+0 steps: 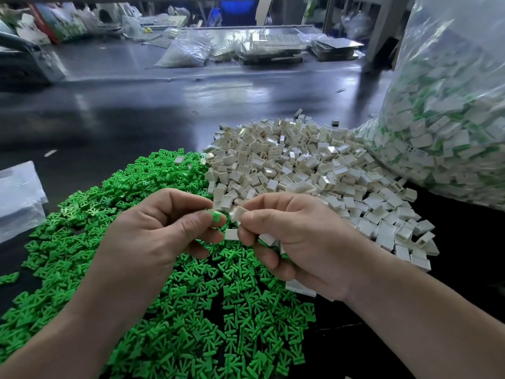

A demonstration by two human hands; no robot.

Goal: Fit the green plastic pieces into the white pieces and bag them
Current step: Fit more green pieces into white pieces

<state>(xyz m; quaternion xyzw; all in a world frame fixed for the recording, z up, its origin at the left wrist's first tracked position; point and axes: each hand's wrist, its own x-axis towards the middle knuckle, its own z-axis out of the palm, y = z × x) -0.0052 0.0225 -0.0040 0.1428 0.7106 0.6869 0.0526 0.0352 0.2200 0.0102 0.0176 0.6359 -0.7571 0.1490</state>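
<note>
Mostly left hand hides green piece, right hand white piece.

Your green pieces are bright green, white pieces cream, bag clear, surface glossy dark grey.
</note>
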